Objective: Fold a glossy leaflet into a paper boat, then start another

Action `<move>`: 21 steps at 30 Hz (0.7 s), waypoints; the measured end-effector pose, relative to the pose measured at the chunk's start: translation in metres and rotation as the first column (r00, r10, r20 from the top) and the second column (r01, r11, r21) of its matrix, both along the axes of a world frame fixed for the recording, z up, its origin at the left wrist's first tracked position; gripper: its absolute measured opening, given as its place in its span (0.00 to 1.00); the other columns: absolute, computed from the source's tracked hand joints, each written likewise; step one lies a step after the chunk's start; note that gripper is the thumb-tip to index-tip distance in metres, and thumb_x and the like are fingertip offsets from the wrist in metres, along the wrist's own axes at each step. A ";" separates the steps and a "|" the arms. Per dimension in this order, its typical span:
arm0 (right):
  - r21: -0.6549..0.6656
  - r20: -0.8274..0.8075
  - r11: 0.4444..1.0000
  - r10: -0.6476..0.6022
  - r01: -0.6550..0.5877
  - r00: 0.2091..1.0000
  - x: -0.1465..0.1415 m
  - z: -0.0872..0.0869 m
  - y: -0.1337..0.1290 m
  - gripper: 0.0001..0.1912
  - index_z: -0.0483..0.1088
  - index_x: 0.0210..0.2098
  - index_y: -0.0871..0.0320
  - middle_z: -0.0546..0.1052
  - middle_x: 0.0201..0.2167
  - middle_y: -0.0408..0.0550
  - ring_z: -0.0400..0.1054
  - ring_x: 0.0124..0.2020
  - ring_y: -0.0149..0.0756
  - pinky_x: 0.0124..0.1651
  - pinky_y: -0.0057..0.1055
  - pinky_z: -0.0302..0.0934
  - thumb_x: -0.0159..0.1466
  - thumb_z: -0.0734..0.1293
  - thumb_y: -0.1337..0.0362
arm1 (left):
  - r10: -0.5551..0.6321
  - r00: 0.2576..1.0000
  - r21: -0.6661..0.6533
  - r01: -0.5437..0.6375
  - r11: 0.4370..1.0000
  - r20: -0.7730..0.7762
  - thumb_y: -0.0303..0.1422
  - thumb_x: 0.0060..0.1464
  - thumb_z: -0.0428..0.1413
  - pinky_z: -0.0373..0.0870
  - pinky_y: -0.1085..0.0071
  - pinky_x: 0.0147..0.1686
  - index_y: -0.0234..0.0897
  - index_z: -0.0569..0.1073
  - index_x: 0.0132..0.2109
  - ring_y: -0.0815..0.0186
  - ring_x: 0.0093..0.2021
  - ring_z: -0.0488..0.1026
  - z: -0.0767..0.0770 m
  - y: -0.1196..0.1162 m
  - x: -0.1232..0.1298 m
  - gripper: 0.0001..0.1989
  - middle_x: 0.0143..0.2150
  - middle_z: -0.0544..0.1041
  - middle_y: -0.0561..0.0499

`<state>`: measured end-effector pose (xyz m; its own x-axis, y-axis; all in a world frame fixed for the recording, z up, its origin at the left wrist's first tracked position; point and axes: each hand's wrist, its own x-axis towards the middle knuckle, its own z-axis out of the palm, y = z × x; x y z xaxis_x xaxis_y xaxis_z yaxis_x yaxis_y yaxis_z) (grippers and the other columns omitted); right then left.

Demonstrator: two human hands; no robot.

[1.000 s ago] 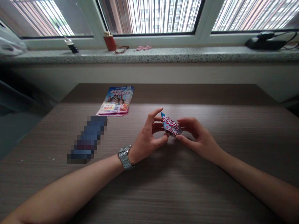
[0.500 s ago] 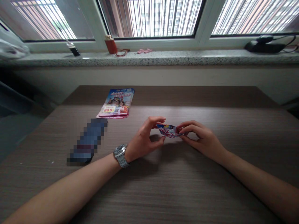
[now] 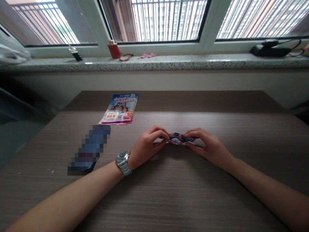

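Observation:
A small folded piece of printed paper (image 3: 177, 138), coloured blue, red and white, is held just above the table between my two hands. My left hand (image 3: 150, 143), with a metal watch (image 3: 124, 163) on its wrist, pinches the paper's left end between thumb and fingers. At the opposite end, my right hand (image 3: 210, 146) grips the paper with its thumb below and its fingers above. The middle of the paper bulges apart, leaving a gap between its layers. My fingers hide both ends of it.
A stack of printed flyers (image 3: 120, 109) lies at the back left of the wooden table (image 3: 193, 193). Nearer me is a blurred-out dark flat object (image 3: 90, 149). On the stone windowsill (image 3: 181, 65) are a red container (image 3: 114, 50), a small bottle (image 3: 76, 53) and a black device (image 3: 270, 50).
My left hand has closed from a loose, spread hold into a pinch on the paper's left end. The paper has been squeezed narrower, its middle now bulging. The view has tilted slightly upward.

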<state>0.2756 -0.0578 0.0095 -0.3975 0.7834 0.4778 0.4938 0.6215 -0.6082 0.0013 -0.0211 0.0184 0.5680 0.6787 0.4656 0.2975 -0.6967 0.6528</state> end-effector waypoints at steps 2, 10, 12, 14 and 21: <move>-0.010 0.019 1.000 0.004 -0.004 1.000 0.001 0.000 0.000 0.11 0.71 0.50 0.51 0.79 0.45 0.51 0.77 0.44 0.42 0.45 0.41 0.74 0.68 0.68 0.65 | 0.001 1.000 -0.008 -0.001 1.000 -0.001 0.24 0.63 0.58 0.74 0.69 0.49 0.38 0.76 0.44 0.67 0.46 0.76 0.000 0.000 0.000 0.05 0.47 0.77 0.49; -0.009 0.004 1.000 -0.027 0.027 1.000 -0.001 0.003 -0.001 0.07 0.73 0.46 0.51 0.81 0.43 0.51 0.78 0.42 0.42 0.43 0.40 0.75 0.69 0.67 0.65 | 0.040 0.999 -0.054 -0.041 0.998 -0.027 0.27 0.63 0.59 0.74 0.67 0.50 0.38 0.74 0.49 0.65 0.47 0.76 0.002 0.000 -0.001 0.08 0.47 0.77 0.48; -0.004 0.001 0.999 -0.049 0.049 0.999 0.000 0.003 0.000 0.07 0.73 0.47 0.51 0.81 0.43 0.51 0.78 0.42 0.42 0.44 0.40 0.74 0.69 0.67 0.65 | 0.101 0.994 -0.049 -0.102 0.994 -0.037 0.29 0.64 0.59 0.73 0.67 0.49 0.38 0.73 0.53 0.65 0.47 0.76 0.004 0.000 -0.003 0.11 0.47 0.77 0.48; 0.007 0.007 0.997 -0.080 0.080 0.997 0.003 0.004 0.001 0.08 0.73 0.47 0.51 0.81 0.43 0.50 0.78 0.43 0.43 0.45 0.41 0.74 0.69 0.67 0.65 | 0.160 0.986 -0.029 -0.161 0.986 -0.049 0.30 0.64 0.58 0.73 0.66 0.49 0.38 0.72 0.53 0.64 0.47 0.76 0.006 0.000 -0.004 0.11 0.47 0.77 0.48; 0.026 0.034 0.962 -0.273 0.272 0.961 0.020 0.006 0.012 0.08 0.74 0.46 0.52 0.81 0.41 0.50 0.77 0.38 0.43 0.39 0.41 0.76 0.68 0.67 0.61 | 0.202 0.966 -0.038 -0.210 0.977 -0.159 0.31 0.66 0.55 0.72 0.64 0.50 0.40 0.73 0.52 0.62 0.48 0.75 0.005 0.003 -0.006 0.09 0.50 0.75 0.47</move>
<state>0.2955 -0.0459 0.0153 -0.1884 0.8544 0.4843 0.6682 0.4729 -0.5743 -0.0047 -0.0178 0.0236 0.4751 0.8102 0.3433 0.5307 -0.5750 0.6227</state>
